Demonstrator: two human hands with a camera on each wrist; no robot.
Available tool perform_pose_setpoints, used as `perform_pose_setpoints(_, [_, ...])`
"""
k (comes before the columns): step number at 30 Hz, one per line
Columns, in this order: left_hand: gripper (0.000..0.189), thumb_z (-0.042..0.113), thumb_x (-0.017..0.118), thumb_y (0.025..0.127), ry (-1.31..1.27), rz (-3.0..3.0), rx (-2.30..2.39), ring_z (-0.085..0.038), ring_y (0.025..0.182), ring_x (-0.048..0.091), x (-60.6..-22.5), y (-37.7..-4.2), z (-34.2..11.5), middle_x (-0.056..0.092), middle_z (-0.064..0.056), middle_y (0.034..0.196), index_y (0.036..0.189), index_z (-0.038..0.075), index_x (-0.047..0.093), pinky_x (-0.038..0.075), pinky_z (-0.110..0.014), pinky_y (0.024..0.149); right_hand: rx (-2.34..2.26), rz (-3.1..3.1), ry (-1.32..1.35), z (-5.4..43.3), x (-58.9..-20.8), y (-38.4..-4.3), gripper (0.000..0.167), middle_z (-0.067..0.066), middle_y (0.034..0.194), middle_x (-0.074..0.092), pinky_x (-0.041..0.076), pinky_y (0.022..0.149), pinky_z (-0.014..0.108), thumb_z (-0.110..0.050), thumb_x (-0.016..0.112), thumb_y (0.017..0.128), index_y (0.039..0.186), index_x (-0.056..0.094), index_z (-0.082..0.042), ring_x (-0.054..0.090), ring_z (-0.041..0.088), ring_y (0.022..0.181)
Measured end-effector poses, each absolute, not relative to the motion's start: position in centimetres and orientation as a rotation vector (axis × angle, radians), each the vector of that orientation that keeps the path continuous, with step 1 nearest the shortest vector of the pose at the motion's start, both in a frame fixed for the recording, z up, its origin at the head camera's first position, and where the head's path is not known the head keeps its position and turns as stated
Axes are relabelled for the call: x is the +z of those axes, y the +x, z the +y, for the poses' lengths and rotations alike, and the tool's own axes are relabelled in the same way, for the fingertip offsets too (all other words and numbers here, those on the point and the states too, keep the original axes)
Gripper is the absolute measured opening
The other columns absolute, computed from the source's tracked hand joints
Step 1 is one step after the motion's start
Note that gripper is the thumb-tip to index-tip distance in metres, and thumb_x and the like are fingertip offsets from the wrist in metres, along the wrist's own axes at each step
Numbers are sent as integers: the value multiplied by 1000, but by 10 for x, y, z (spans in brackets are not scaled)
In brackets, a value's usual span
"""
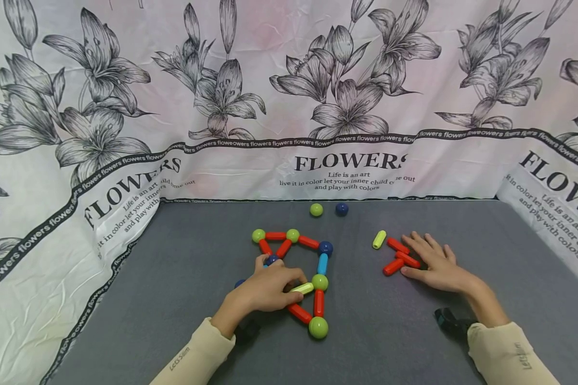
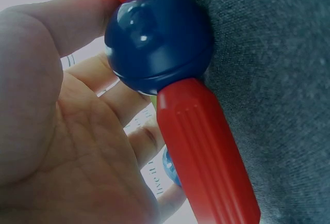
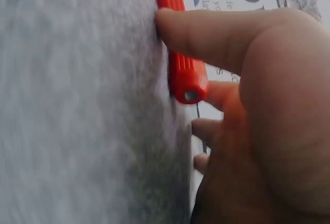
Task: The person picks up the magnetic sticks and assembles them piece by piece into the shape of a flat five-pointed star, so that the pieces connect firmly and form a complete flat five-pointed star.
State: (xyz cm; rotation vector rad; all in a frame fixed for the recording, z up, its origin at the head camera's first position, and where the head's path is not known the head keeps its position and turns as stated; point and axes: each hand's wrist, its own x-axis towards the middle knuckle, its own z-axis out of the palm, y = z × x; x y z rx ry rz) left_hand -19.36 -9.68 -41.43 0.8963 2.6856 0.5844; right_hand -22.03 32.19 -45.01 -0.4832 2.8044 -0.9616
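Note:
In the head view, my left hand pinches a yellow-green rod between thumb and finger. The rod's end meets a green ball of a ball-and-rod frame. Part of that frame is hidden under this hand. Close up in the left wrist view, a blue ball joins a thick red rod, and the fingers pass behind them. My right hand lies with fingers spread beside several loose red rods. Its thumb touches a red rod with a metal end.
A loose yellow-green rod lies left of the red ones. Farther back sit a green ball and a dark blue ball. A flower-printed cloth borders the grey table. A black device is by the right wrist.

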Motion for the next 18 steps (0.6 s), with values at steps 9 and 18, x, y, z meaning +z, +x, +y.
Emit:
perform_pose_setpoints(9, [18,31,73,95,891,2686,587,-9,84,45,-415,-193,-98,52,12,70,112,27,70,11,-68,115,-1003,2899,-659,317,-441,-219,54,29,163,26,10,101,86,-27,80,87,138,62,-20,11,60,147])
perform_pose_setpoints(18, [16,32,72,95,883,2673,566,-8,85,47,-415,-195,-100,54,12,71,110,28,69,10,-67,116,-940,3004,-867,294,-440,-218,26,29,156,37,7,103,81,-20,83,84,107,76,-29,14,59,146])
